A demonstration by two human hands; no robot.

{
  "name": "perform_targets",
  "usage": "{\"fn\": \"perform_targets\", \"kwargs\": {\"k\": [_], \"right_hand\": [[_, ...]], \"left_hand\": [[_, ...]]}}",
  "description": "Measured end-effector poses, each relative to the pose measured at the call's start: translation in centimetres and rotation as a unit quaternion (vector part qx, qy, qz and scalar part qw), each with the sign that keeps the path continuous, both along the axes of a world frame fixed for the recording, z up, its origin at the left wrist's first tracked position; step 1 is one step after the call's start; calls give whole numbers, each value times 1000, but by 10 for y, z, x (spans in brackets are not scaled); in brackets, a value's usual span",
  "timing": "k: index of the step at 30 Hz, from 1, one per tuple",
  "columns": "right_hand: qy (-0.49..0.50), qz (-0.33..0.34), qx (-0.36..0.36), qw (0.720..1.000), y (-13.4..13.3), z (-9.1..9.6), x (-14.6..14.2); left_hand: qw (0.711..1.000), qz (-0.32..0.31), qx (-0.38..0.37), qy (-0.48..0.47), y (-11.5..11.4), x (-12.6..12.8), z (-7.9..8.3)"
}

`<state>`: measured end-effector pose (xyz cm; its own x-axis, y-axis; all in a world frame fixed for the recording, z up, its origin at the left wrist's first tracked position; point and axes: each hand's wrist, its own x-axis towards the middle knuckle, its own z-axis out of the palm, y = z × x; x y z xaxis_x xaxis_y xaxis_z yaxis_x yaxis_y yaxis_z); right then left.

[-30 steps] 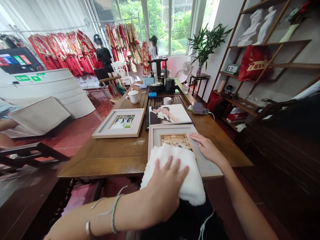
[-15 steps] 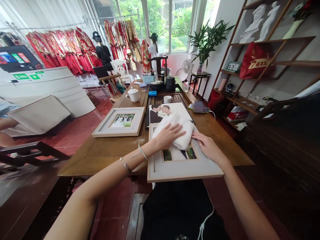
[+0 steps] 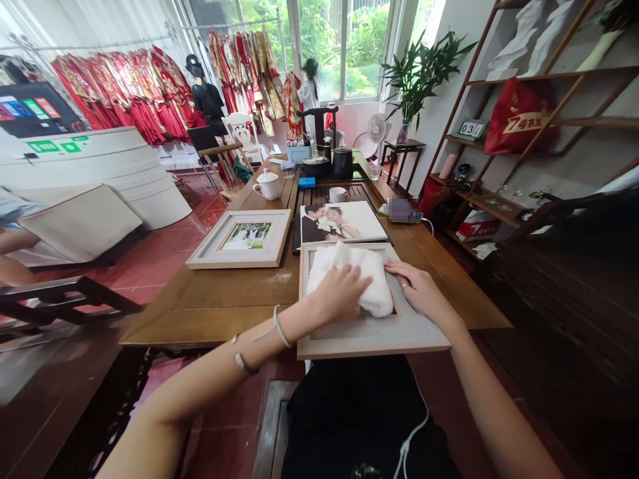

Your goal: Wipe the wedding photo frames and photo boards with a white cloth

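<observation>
A white fluffy cloth (image 3: 377,289) lies bunched on the picture frame (image 3: 327,346) before me and covers most of the photo inside it. My left hand (image 3: 344,293) presses on this cloth with bent fingers gripping it; a bracelet and a cuff sit on that wrist and forearm. My right hand (image 3: 417,286) rests on the frame's right side, its fingers stretched out flat near the upper right corner. The frame overhangs the table's near edge, tilted slightly toward me.
A second framed photo (image 3: 239,239) lies on the table (image 3: 214,313) to the left. Behind my frame are a photo print (image 3: 342,223), a white cup (image 3: 337,194), a lidded mug (image 3: 268,185) and a phone (image 3: 403,211) on a cable. Two people stand near the clothes racks.
My left hand has drawn the cloth toward me over the photo, and its fingers are more bent. The print behind is more exposed. My right hand stays at the frame's side.
</observation>
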<state>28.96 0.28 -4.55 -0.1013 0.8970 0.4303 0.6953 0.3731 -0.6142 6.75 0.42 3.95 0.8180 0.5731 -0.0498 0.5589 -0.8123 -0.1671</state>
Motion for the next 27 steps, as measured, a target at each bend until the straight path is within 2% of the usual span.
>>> {"fn": "perform_targets", "kwargs": {"k": [2, 6, 9, 11, 14, 17, 21, 27], "right_hand": [[9, -1, -3, 1000, 0, -1, 0], [38, 7, -1, 999, 0, -3, 1], [61, 22, 6, 998, 2, -7, 5], [73, 33, 9, 997, 5, -9, 8], [86, 39, -2, 996, 10, -11, 12], [91, 41, -16, 995, 10, -9, 12], [82, 39, -3, 996, 3, -6, 7], [40, 12, -5, 999, -1, -3, 2]], "left_hand": [[1000, 19, -7, 5, -30, 2, 2], [1000, 14, -8, 4, -93, 12, 4], [999, 18, 5, -30, -121, 26, -1], [999, 18, 9, -49, -127, 36, -7], [997, 1, 27, -78, -123, 48, -16], [996, 21, 23, -89, -117, 51, -19], [997, 62, 18, -47, -115, 47, -13], [987, 105, 111, 56, -119, 24, -3]]}}
